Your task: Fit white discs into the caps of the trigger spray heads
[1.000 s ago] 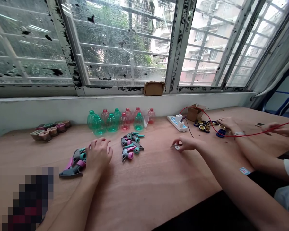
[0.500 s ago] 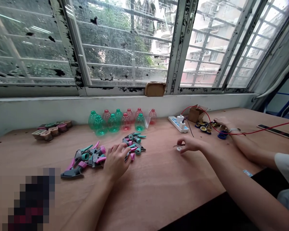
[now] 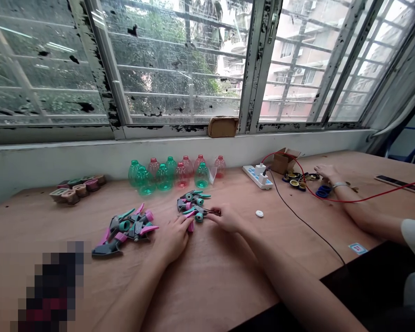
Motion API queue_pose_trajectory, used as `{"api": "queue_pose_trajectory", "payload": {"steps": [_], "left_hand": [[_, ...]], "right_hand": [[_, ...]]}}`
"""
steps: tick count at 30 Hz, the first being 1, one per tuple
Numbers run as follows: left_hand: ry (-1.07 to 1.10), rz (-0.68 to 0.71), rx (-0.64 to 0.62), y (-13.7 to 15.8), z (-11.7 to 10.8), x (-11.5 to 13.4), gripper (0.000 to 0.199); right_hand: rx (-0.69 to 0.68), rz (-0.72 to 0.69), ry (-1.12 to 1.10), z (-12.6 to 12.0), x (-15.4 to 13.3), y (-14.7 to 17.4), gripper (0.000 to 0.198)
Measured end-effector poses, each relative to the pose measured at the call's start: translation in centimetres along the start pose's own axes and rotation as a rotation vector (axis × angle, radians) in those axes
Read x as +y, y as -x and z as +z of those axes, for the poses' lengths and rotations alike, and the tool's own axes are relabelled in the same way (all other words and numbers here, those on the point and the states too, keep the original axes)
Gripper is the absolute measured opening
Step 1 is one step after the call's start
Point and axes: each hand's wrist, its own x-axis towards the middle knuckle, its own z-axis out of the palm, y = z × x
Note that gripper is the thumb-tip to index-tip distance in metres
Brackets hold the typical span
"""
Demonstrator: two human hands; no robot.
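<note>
My left hand (image 3: 172, 237) has its fingers curled at the near edge of a small heap of trigger spray heads (image 3: 193, 197). It grips one with a pink collar (image 3: 191, 227), mostly hidden by the fingers. Just to the right, my right hand (image 3: 226, 219) pinches a thin pair of tweezers (image 3: 214, 211), its tips beside a grey and teal spray head (image 3: 199, 214). A small white disc (image 3: 259, 214) lies on the table, apart from my right hand. Left of my left hand is a larger heap of grey, pink and teal spray heads (image 3: 134, 226).
Green bottles (image 3: 164, 179) and red bottles (image 3: 182, 176) stand along the wall. Brown-edged blocks (image 3: 79, 190) lie at left. A power strip (image 3: 257, 177), a carton (image 3: 285, 160) and a red cable (image 3: 359, 201) are at right, near another person's hand (image 3: 328, 173).
My right hand has moved left from the white disc to the spray heads, leaving the disc on the table. My left hand has shifted slightly, its fingers now lower on the heap's near edge.
</note>
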Motion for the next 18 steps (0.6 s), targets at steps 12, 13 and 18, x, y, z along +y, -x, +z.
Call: {"api": "queue_pose_trajectory", "payload": {"steps": [12,13,18], "left_hand": [[0.228,-0.055,0.013,0.7,-0.5,0.6,0.039],[0.302,-0.055,0.026,0.7,-0.6,0.6,0.039],[0.582,-0.088,-0.001,0.9,-0.7,0.5,0.029]], "right_hand": [[0.019,-0.135,0.040,2.2,1.1,0.0,0.020],[0.018,-0.129,0.026,2.1,1.0,0.0,0.020],[0.041,-0.044,-0.093,0.3,0.1,0.8,0.031]]}}
